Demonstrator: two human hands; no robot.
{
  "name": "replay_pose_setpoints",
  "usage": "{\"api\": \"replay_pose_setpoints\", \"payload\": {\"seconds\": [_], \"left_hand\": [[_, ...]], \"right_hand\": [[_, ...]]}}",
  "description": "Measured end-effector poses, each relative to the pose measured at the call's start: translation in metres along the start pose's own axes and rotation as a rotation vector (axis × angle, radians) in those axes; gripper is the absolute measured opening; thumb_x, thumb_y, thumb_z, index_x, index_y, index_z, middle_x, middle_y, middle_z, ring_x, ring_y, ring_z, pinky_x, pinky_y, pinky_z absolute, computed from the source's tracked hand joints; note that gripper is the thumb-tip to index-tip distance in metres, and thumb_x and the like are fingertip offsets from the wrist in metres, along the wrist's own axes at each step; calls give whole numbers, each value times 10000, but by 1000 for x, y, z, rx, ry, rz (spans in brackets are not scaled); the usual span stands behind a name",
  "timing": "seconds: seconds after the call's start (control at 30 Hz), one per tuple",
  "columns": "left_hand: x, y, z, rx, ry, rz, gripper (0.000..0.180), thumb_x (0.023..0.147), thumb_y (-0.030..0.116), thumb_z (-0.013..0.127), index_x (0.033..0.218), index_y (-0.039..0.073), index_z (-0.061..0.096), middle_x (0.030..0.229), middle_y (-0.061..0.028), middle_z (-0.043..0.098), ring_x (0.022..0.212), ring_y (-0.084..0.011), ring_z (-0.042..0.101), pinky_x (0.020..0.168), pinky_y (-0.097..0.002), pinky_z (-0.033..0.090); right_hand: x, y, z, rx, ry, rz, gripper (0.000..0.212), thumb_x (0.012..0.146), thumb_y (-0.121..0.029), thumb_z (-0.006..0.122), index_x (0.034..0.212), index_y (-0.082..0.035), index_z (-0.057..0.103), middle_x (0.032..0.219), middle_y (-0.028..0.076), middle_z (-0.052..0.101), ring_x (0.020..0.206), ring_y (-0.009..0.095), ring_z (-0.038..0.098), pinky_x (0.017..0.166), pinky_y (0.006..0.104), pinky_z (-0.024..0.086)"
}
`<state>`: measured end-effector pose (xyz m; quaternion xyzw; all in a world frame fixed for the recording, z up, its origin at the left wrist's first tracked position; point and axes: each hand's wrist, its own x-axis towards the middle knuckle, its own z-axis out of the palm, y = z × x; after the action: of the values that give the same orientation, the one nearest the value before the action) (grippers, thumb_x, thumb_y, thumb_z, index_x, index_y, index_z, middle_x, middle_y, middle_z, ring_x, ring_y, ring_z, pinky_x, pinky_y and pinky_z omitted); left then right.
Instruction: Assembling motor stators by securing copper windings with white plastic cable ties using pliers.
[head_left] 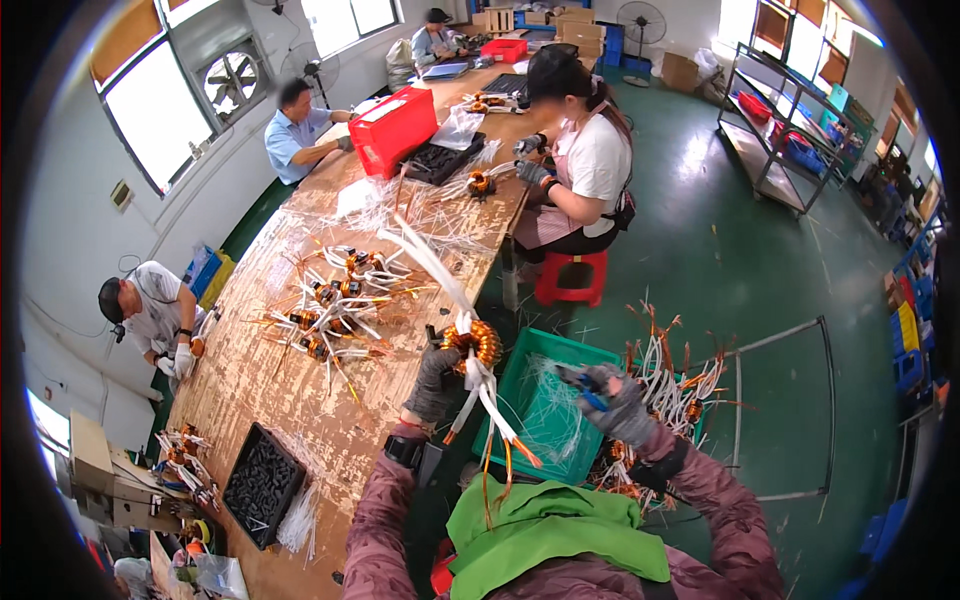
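Observation:
My left hand (433, 383), in a grey glove, is closed around a copper-wound ring coil (480, 343) at the table's right edge. White-sleeved leads (436, 268) stick up from the coil, and others hang down with bare copper ends (524, 450). My right hand (626, 410), also gloved, grips blue-handled pliers (582, 383), their dark jaws toward the coil but apart from it. Below the pliers is a green bin (518, 385) with thin clear strands inside. Beside it, a heap of similar coils with white leads (665, 375) lies partly behind my right hand and forearm.
More wired coils (335, 295) cover the table's middle. A black tray of small dark pieces (262, 485) sits near left, by loose strands. Farther up stand a red bin (395, 130) and another black tray (440, 160). Several co-workers sit around the table, one beside a red stool (572, 280).

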<state>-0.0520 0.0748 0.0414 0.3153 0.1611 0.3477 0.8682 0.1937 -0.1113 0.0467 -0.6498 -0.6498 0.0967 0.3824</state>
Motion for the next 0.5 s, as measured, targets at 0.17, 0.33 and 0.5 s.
{"api": "replay_pose_setpoints", "payload": {"seconds": [0.17, 0.33, 0.5], "left_hand": [[-2, -19, 1, -31, 33, -6, 515, 775, 201, 614, 1215, -31, 481, 1111, -128, 598, 981, -244, 608, 895, -366, 492], [-10, -20, 16, -124, 20, -28, 571, 783, 281, 622, 1262, 19, 456, 1160, -136, 571, 1063, -281, 561, 971, -426, 434], [4, -37, 2, 17, 152, 228, 533, 865, 436, 548, 1240, 61, 491, 1153, -144, 578, 1022, -290, 591, 856, -434, 516]], "right_hand": [[40, -53, 32, 459, 104, -161, 398, 785, -101, 674, 1153, -54, 531, 999, 86, 586, 871, 177, 604, 776, 299, 494], [44, -55, 40, 577, 55, -14, 391, 787, -99, 677, 1149, -41, 541, 998, 82, 578, 875, 165, 593, 775, 299, 489], [22, -15, 30, 299, 83, -50, 475, 718, -94, 684, 1175, -92, 555, 996, 135, 566, 863, 280, 595, 758, 360, 497]]}}
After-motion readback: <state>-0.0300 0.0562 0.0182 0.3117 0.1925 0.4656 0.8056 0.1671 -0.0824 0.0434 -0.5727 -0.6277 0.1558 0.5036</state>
